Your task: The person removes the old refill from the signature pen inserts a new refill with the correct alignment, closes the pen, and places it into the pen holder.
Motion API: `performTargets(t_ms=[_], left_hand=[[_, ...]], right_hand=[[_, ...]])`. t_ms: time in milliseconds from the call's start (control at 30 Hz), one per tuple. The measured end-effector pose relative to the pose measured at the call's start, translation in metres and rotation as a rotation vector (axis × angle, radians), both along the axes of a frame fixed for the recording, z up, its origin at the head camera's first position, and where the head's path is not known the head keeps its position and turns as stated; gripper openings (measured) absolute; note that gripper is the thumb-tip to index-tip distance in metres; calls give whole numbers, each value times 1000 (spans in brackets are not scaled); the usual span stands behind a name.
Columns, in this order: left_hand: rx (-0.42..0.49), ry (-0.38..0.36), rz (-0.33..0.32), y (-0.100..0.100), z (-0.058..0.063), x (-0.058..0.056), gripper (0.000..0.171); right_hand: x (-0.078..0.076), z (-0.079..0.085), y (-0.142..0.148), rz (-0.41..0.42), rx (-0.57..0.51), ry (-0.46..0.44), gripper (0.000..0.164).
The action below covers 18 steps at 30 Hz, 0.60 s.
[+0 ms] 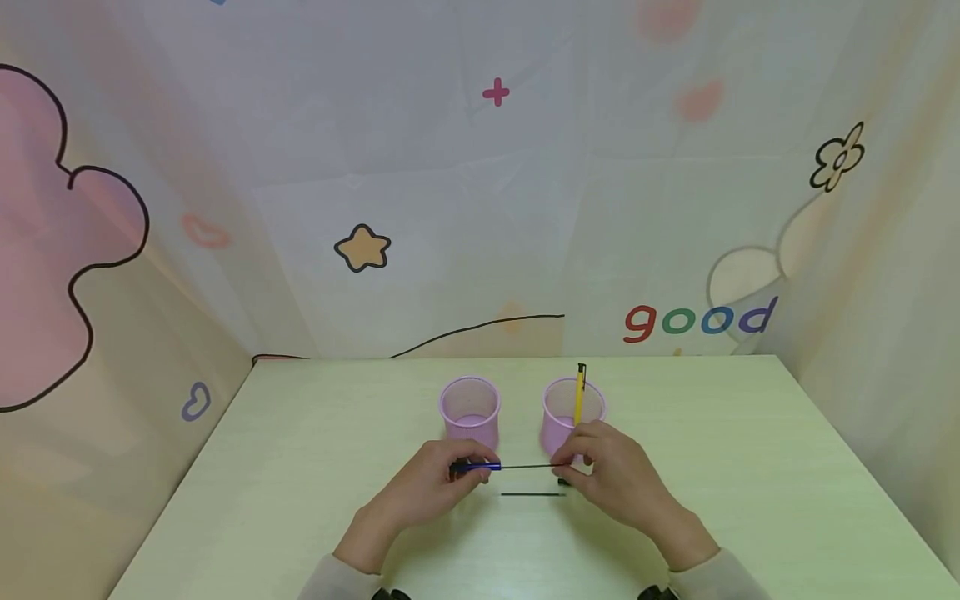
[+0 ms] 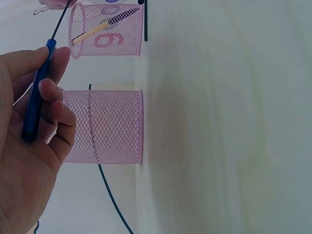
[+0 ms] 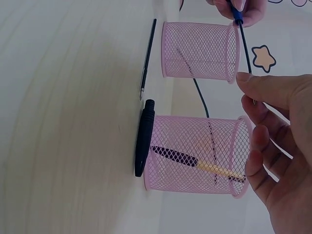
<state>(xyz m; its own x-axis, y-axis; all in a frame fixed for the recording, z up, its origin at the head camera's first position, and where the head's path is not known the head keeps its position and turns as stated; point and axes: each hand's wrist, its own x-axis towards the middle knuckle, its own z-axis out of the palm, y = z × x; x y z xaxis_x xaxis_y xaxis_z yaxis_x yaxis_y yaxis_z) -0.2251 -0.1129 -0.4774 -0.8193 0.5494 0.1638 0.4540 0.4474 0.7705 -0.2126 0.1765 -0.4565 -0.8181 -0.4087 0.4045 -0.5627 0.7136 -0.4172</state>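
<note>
My left hand [image 1: 429, 490] grips a blue pen barrel [image 2: 36, 92] with its fingers curled round it. A thin dark refill [image 1: 528, 467] sticks out of the barrel's end toward the right. Between thumb and fingertip, my right hand [image 1: 617, 477] pinches the far end of that refill, close to its tip. Beneath the hands, a second refill [image 1: 532, 494] lies on the table. A short black pen barrel [image 3: 145, 138] lies beside it, mostly hidden by the right hand in the head view.
Two pink mesh cups stand behind the hands: the left cup [image 1: 471, 433] and the right cup [image 1: 555, 433]. A yellow pen [image 1: 579, 396] with a black end leans in the right one. A printed curtain [image 1: 420, 167] hangs behind the pale table [image 1: 300, 467].
</note>
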Motion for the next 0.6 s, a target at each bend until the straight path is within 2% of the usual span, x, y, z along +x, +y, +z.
performTargets(t_ms=[600], left_hand=[[-4, 1, -12, 1, -1, 0, 15]], right_hand=[[0, -3, -8, 27, 7, 12, 17]])
